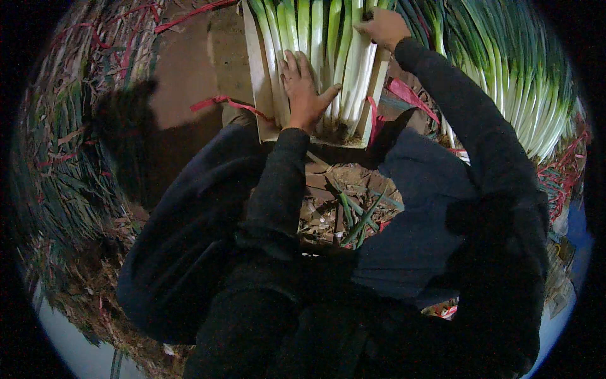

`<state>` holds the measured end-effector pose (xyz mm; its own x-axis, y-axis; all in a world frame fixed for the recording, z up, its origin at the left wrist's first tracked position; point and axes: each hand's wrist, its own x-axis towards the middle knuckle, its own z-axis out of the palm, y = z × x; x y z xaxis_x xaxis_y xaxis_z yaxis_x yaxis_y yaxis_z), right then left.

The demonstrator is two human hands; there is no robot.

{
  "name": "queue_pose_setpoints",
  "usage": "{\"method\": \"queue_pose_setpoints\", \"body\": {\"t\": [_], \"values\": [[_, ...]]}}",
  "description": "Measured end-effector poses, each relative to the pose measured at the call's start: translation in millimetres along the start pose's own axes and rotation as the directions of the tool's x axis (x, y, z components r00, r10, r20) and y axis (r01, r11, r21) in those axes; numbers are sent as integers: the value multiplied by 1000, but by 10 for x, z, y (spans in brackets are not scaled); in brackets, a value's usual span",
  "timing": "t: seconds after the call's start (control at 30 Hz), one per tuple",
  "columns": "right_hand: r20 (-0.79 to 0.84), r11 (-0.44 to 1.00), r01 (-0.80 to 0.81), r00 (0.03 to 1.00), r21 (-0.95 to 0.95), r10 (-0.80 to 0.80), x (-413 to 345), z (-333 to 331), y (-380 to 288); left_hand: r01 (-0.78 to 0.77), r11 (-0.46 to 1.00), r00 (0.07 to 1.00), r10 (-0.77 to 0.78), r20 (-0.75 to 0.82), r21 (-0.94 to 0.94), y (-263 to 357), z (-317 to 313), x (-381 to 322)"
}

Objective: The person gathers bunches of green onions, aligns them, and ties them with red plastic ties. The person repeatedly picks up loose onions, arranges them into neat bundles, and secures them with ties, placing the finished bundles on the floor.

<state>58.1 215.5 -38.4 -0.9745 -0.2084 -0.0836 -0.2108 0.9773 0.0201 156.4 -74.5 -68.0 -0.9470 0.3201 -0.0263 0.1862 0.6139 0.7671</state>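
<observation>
Several long green onions [357,80], white stalks towards me and green parts away, lie side by side in a shallow, pale open-ended box [255,80] before my knees. My left hand [303,92] rests with spread fingers on the stalks at the left and middle of the box. Over the right edge of the box, my right hand [384,29] is bent at the stalks' upper part; whether its fingers hold a stalk cannot be told. Pink ribbon [229,100] runs from the box's left side, and another pink strip [374,118] hangs by its lower right corner.
A large pile of clean green onions [511,85] lies on the right. Untrimmed, dry-leaved onions [71,175] with pink ties heap on the left. Cardboard [184,71] lies left of the box. Leaf scraps [352,208] cover the ground between my legs. Tangled pink ribbons [563,175] lie far right.
</observation>
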Motion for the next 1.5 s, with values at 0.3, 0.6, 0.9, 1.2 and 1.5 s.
{"method": "queue_pose_setpoints", "body": {"t": [0.3,0.6,0.9,1.2,1.5], "values": [[350,876,-393,891,278,289,-13,-390,-308,-27,1000,999,27,19,0,-46,-27,4],[348,934,-333,898,133,270,-138,-453,-416,-139,977,990,137,23,161,45,-14,-54],[438,942,-293,877,162,197,-103,-914,-534,-34,951,998,14,67,309,347,-148,-31],[-148,-635,-308,814,709,-561,-61,-3087,-166,-59,927,995,25,97,371,291,-116,-90],[297,441,-571,782,692,547,-2481,-973,493,-11,874,992,-53,118,486,424,-218,-69]]}}
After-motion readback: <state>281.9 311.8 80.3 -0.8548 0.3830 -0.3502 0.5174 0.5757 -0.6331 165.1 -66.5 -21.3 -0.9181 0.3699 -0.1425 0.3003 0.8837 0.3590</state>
